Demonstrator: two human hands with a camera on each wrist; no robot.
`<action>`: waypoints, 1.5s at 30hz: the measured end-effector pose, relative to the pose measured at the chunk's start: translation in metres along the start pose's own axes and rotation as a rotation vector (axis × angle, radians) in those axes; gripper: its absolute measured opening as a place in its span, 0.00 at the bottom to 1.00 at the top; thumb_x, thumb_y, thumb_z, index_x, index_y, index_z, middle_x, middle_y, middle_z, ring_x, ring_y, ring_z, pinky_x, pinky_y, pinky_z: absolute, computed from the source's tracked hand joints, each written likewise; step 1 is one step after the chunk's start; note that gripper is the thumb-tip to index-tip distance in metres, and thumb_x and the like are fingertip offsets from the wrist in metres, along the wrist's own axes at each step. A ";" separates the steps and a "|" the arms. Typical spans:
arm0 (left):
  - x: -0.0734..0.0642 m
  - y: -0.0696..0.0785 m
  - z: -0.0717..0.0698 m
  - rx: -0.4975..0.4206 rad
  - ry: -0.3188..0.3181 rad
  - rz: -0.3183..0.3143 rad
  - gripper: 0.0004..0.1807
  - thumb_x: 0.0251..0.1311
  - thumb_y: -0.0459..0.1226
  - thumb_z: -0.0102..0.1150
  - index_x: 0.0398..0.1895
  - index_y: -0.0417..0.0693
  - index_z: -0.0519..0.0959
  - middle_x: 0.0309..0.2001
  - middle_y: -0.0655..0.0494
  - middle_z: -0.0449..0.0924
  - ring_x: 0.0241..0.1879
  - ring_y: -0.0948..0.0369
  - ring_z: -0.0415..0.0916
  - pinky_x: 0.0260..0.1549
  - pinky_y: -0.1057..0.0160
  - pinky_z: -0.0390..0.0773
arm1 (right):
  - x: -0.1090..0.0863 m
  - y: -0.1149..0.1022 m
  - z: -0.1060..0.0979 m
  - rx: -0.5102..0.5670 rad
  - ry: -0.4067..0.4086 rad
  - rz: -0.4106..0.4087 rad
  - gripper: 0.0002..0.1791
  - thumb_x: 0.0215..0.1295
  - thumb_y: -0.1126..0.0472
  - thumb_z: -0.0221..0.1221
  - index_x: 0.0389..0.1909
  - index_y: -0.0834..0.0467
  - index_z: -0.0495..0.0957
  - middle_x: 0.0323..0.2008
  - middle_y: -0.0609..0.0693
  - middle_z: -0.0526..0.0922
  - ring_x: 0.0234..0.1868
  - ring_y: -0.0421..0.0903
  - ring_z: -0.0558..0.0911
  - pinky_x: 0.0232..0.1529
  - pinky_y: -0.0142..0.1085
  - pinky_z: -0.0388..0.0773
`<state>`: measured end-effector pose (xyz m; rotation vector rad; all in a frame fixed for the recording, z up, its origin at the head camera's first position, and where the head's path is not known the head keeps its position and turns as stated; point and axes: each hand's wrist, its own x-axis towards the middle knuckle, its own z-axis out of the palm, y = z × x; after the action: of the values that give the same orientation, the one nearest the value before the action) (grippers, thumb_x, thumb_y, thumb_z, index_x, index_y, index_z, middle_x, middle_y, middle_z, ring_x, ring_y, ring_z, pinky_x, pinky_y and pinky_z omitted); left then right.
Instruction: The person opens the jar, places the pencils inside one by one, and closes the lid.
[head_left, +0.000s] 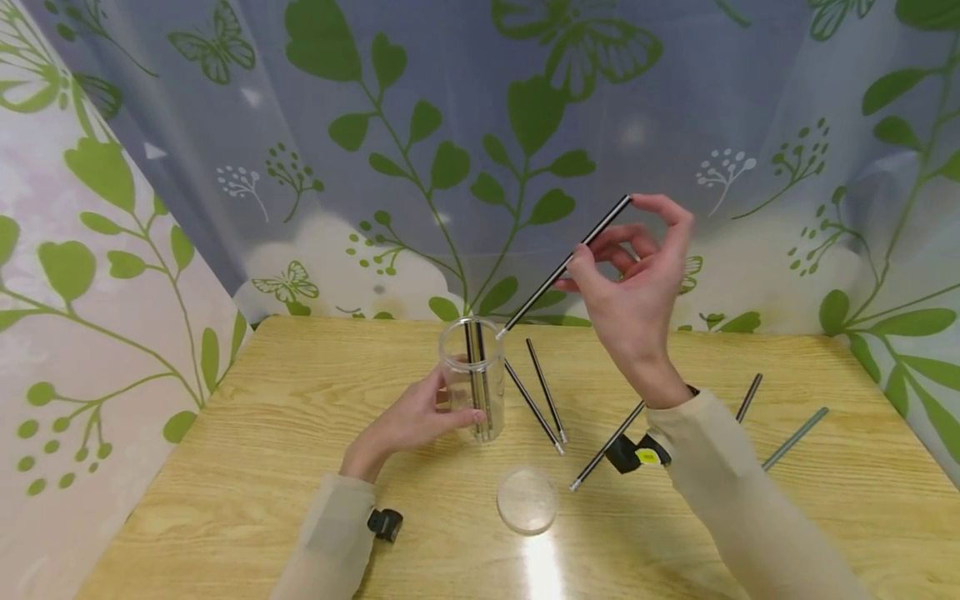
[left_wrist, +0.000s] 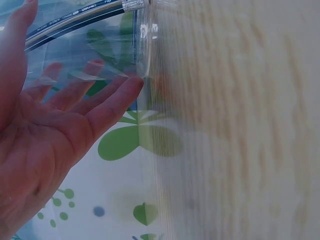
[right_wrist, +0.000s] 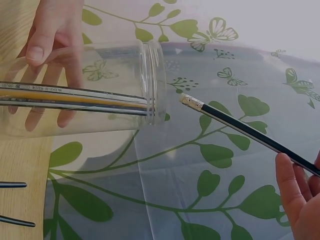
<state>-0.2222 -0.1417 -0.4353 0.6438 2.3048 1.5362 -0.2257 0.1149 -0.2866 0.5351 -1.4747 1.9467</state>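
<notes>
A curtain (head_left: 315, 225) backs the bench (head_left: 225, 467); the left hand (head_left: 412, 414) grips a jar (head_left: 498, 404), the right hand (head_left: 637, 292) a pencil (head_left: 553, 276) slanting eraser-down.

One jar (head_left: 495, 392), one lid (head_left: 527, 500), one pencil (head_left: 547, 284) in your right hand (head_left: 637, 292), five pencils (head_left: 546, 390) on the table (head_left: 225, 467), several inside the jar, count unclear

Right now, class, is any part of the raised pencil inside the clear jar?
No, the right wrist view shows the raised pencil wholly outside the clear jar, a gap separating them.
</notes>
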 end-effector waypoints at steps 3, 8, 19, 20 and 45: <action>0.000 0.000 0.000 -0.006 -0.005 0.002 0.43 0.64 0.43 0.70 0.78 0.60 0.58 0.75 0.51 0.67 0.70 0.43 0.70 0.69 0.44 0.75 | -0.001 0.002 0.003 0.005 -0.007 -0.015 0.34 0.57 0.82 0.56 0.61 0.54 0.63 0.29 0.52 0.76 0.25 0.49 0.83 0.25 0.42 0.89; 0.000 0.001 0.000 0.003 0.002 -0.004 0.43 0.64 0.43 0.70 0.78 0.61 0.58 0.75 0.51 0.66 0.71 0.42 0.69 0.70 0.44 0.74 | -0.004 0.006 0.006 -0.015 -0.034 -0.033 0.33 0.58 0.81 0.57 0.62 0.55 0.63 0.31 0.51 0.76 0.26 0.47 0.84 0.26 0.41 0.89; 0.000 0.000 0.000 0.016 0.009 -0.009 0.44 0.64 0.44 0.71 0.79 0.64 0.56 0.77 0.53 0.63 0.73 0.42 0.67 0.71 0.44 0.73 | -0.012 0.015 0.012 -0.164 -0.143 -0.152 0.32 0.59 0.80 0.59 0.64 0.61 0.62 0.33 0.43 0.78 0.28 0.41 0.83 0.28 0.34 0.89; 0.000 0.000 0.000 0.016 0.009 -0.009 0.45 0.64 0.44 0.71 0.79 0.65 0.56 0.77 0.53 0.62 0.73 0.42 0.67 0.71 0.44 0.73 | -0.013 0.016 0.012 -0.180 -0.154 -0.161 0.32 0.59 0.79 0.59 0.64 0.63 0.62 0.33 0.45 0.78 0.28 0.40 0.83 0.29 0.33 0.88; 0.000 0.000 0.000 -0.013 -0.021 0.017 0.47 0.66 0.42 0.68 0.82 0.57 0.51 0.75 0.45 0.65 0.69 0.43 0.71 0.68 0.44 0.76 | -0.030 0.040 0.025 -0.384 -0.417 -0.203 0.32 0.58 0.78 0.61 0.64 0.63 0.64 0.34 0.60 0.80 0.31 0.48 0.84 0.27 0.29 0.86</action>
<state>-0.2219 -0.1415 -0.4351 0.6740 2.2774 1.5434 -0.2331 0.0771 -0.3266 0.9092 -1.9096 1.3988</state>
